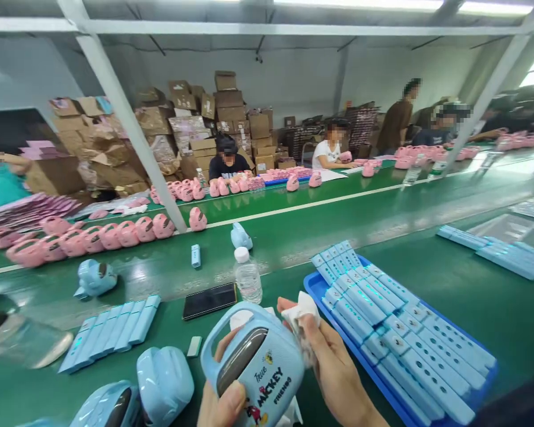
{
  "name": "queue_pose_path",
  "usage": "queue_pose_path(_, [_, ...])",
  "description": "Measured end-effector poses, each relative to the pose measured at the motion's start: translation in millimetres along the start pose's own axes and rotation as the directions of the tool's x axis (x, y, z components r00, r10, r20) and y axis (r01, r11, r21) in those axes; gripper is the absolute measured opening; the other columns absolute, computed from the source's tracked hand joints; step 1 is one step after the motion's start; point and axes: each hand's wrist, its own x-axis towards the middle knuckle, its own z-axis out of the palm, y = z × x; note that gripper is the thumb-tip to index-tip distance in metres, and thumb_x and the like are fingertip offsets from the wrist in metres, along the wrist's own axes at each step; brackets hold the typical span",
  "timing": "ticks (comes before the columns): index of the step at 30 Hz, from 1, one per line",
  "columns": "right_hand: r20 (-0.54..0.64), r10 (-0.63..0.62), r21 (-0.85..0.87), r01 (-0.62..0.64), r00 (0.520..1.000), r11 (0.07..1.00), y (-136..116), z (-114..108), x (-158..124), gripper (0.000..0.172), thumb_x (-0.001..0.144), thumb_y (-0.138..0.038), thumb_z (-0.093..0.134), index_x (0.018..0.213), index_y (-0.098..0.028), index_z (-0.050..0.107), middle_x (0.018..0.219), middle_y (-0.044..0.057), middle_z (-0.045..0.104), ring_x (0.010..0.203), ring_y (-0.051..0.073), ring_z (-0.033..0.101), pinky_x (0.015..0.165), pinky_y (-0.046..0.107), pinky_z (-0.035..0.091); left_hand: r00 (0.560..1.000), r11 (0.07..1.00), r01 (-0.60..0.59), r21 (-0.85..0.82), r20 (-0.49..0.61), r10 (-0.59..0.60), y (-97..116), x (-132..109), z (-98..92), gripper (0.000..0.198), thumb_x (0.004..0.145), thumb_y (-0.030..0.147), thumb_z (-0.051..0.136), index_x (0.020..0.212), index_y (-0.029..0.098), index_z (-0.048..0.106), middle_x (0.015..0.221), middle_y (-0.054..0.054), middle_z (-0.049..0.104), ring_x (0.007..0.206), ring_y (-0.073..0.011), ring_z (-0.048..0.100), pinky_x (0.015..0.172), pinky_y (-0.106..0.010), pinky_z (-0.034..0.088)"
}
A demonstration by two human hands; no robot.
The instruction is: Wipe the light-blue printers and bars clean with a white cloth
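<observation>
At the bench front, the left hand [222, 403] grips a blue Mickey-print speaker [260, 373] upright; the right hand [333, 370], fingers closed, pinches a white cloth [301, 320] against its top edge. Two further speakers [164, 385] lie leftward; the blue tray [312, 289] is full of light-blue bars [404, 338].

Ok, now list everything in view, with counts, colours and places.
Tray: one, blue, on the near bench, filled with perforated bars.
Loose bars: several groups, light blue, on the benches.
Water bottle: one, clear with white cap, near bench.
Phone: one, black, near bench.
Other handled devices: at least four, light blue, on the benches.
Pink handled devices: many, pink, in rows on the farther bench.
Cardboard boxes: many, brown, stacked at the back.
Co-workers: at least five, beyond the benches.
Mickey-print handled device: one, light blue, in the left hand.
Tissue: one, white, in the right hand.
Left hand: one, at the device's lower edge.
Right hand: one, beside the device.
</observation>
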Motion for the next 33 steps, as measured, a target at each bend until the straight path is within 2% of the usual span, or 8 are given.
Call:
queue_pose_path(2, [-0.022, 0.038, -0.008, -0.038, 0.999, 0.999, -3, 2, -5, 0.069, 0.098, -0.075, 0.055, 0.143, -0.024, 0.068, 0.143, 0.011, 0.068, 0.135, 0.035, 0.059, 0.111, 0.045, 0.05, 0.999, 0.993, 0.024, -0.112, 0.043, -0.02, -5, 3, 1.3, 0.078, 0.059, 0.056, 0.089, 0.127, 0.023, 0.07, 0.111, -0.013, 0.082, 0.112, -0.0471, 0.074, 0.092, -0.056, 0.062])
queue_pose_path(6, [0.04, -0.082, -0.065, 0.085, 0.996, 0.994, -7, 8, -12, 0.059, 0.096, -0.069, 0.063, 0.137, -0.027, 0.074, 0.144, 0.009, 0.069, 0.14, 0.035, 0.056, 0.122, 0.046, 0.041, 1.0, 0.989, -0.022, -0.149, 0.008, 0.023, -8, 5, -0.6, 0.068, 0.066, 0.061, 0.085, 0.124, 0.027, 0.073, 0.109, -0.01, 0.083, 0.115, -0.0462, 0.073, 0.092, -0.055, 0.062])
queue_pose_path(11, [0.147, 0.15, 0.265, -0.185, 0.978, 0.946, 9, 12, -7, 0.061, 0.096, -0.074, 0.056, 0.124, -0.025, 0.08, 0.113, 0.01, 0.082, 0.121, 0.036, 0.071, 0.096, 0.049, 0.062, 0.988, 0.987, -0.141, -0.078, -0.073, 0.136, 1, 0, 9.9, 0.075, 0.064, 0.066, 0.088, 0.126, 0.028, 0.07, 0.107, -0.007, 0.084, 0.107, -0.0411, 0.077, 0.085, -0.046, 0.065])
queue_pose_path(14, [0.188, 0.164, 0.354, -0.223, 0.968, 0.908, 17, 9, -3, 0.07, 0.099, -0.078, 0.044, 0.12, -0.023, 0.081, 0.099, 0.011, 0.083, 0.105, 0.037, 0.077, 0.083, 0.052, 0.065, 0.979, 0.979, -0.198, 0.04, -0.044, 0.2, 6, -7, 24.1, 0.085, 0.051, 0.057, 0.1, 0.124, 0.026, 0.07, 0.11, -0.006, 0.084, 0.102, -0.0355, 0.079, 0.086, -0.038, 0.064])
queue_pose_path(17, [0.204, 0.14, 0.349, -0.205, 0.969, 0.914, 22, 2, 2, 0.069, 0.093, -0.082, 0.052, 0.115, -0.025, 0.083, 0.095, 0.011, 0.084, 0.097, 0.039, 0.078, 0.078, 0.054, 0.065, 0.973, 0.967, -0.233, 0.102, 0.027, 0.231, 6, -13, 37.2, 0.077, 0.052, 0.044, 0.103, 0.121, 0.028, 0.072, 0.114, -0.005, 0.082, 0.105, -0.0312, 0.077, 0.09, -0.033, 0.062])
queue_pose_path(20, [0.219, 0.155, 0.287, -0.216, 0.963, 0.933, 26, -1, 6, 0.071, 0.081, -0.088, 0.06, 0.115, -0.03, 0.083, 0.099, 0.01, 0.084, 0.094, 0.039, 0.077, 0.077, 0.055, 0.064, 0.962, 0.943, -0.273, 0.189, 0.059, 0.266, 5, -15, 42.6, 0.074, 0.06, 0.043, 0.099, 0.126, 0.03, 0.068, 0.123, -0.005, 0.076, 0.11, -0.0289, 0.074, 0.093, -0.031, 0.059])
queue_pose_path(26, [0.241, 0.293, 0.31, -0.359, 0.925, 0.88, 15, 15, 4, 0.095, 0.088, -0.093, 0.027, 0.124, -0.021, 0.079, 0.092, 0.014, 0.083, 0.097, 0.038, 0.077, 0.083, 0.058, 0.062, 0.937, 0.897, -0.33, 0.294, 0.218, 0.273, 1, -10, 30.3, 0.074, 0.069, 0.043, 0.092, 0.134, 0.028, 0.062, 0.124, -0.008, 0.072, 0.104, -0.0294, 0.072, 0.091, -0.034, 0.055])
queue_pose_path(33, [0.204, 0.367, 0.404, -0.419, 0.908, 0.813, 13, 14, 1, 0.089, 0.087, -0.09, 0.037, 0.132, -0.024, 0.075, 0.099, 0.012, 0.083, 0.094, 0.038, 0.078, 0.084, 0.059, 0.062, 0.93, 0.886, -0.352, 0.303, 0.217, 0.295, -4, -10, 20.8, 0.071, 0.072, 0.038, 0.088, 0.137, 0.025, 0.063, 0.129, -0.014, 0.07, 0.104, -0.0352, 0.072, 0.09, -0.042, 0.059])
